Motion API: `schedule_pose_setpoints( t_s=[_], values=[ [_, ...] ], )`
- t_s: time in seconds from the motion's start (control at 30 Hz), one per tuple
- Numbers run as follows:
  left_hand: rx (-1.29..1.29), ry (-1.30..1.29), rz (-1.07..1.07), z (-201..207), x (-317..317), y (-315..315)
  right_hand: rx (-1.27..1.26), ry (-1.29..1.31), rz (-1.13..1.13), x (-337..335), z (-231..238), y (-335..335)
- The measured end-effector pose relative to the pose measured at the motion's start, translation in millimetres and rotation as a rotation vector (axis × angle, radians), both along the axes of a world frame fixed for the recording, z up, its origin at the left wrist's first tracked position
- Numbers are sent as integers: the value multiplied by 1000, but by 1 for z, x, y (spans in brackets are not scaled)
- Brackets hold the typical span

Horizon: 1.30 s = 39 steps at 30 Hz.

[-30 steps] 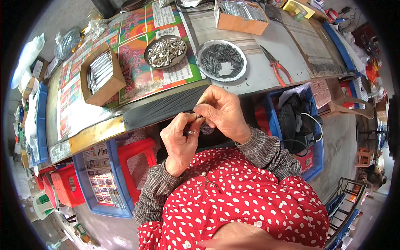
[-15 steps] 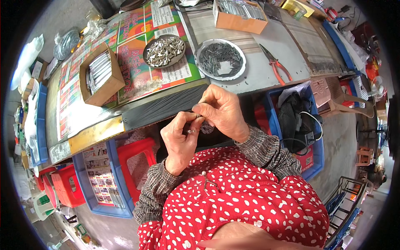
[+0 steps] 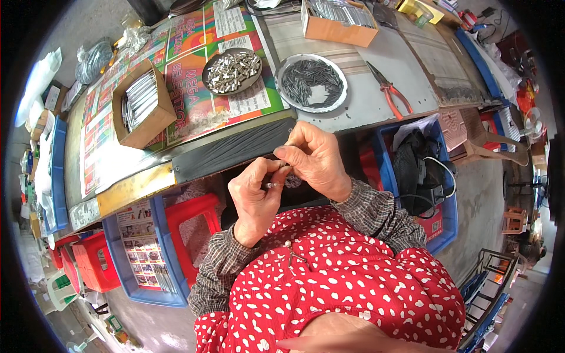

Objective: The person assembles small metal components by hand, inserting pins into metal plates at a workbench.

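My left hand (image 3: 257, 197) and my right hand (image 3: 321, 162) meet in front of the table's near edge, thumbs and fingers pinched together. Whatever small thing lies between the fingertips is mostly covered, and I cannot make out its kind. A tiny shiny bit (image 3: 271, 185) shows at my left fingers; it may be a ring or a metal part. Beyond the hands, a white-rimmed bowl (image 3: 321, 110) holds many thin dark grey pieces (image 3: 297, 79). Left of it, a dark round dish (image 3: 241, 90) is heaped with short silvery metal pieces (image 3: 231, 70).
Red-handled pliers (image 3: 388, 93) lie right of the bowl. Open cardboard boxes of slim silvery items stand at left (image 3: 144, 134) and at the back (image 3: 341, 35). Below the table are a blue crate (image 3: 450, 226) at right, and a red stool (image 3: 176, 220) and blue bin (image 3: 159, 235) at left.
Both hands stay pinched together in almost the same place. The fingers have shifted only slightly, and nothing on the table has moved.
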<state>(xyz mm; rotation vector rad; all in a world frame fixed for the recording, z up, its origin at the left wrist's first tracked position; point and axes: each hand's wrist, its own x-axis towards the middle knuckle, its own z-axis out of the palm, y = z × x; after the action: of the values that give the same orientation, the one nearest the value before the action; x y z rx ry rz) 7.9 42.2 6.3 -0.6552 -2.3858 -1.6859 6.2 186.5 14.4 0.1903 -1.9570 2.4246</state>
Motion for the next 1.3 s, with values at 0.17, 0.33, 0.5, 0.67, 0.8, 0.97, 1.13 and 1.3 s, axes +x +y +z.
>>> schedule_pose_setpoints(
  t_s=[0.17, 0.33, 0.5, 0.67, 0.8, 0.97, 1.13, 1.3],
  values=[
    [-1, -1, 69, -5, -1, -2, -20, -22, -65, -3, 1, -6],
    [77, -165, 10, 0, -1, -6, -28, -63, 37, 0, 10, 5],
    [101, -229, 0, -5, 0, -9, -15, -3, -4, -4, 8, 12],
    [138, -235, -25, -1, 3, -9, 28, -21, 11, -2, 12, 13],
    [143, -236, -34, -5, -1, -11, 35, -39, 10, -4, 10, 11],
    [148, -278, -56, -4, -1, -10, 85, -6, -1, -4, 7, 12],
    [138, -233, -61, -10, 0, -12, 116, 12, -42, 3, 10, 10],
    [141, -213, -76, -5, 1, -12, 81, 28, -113, 6, 11, 5]
  ],
)
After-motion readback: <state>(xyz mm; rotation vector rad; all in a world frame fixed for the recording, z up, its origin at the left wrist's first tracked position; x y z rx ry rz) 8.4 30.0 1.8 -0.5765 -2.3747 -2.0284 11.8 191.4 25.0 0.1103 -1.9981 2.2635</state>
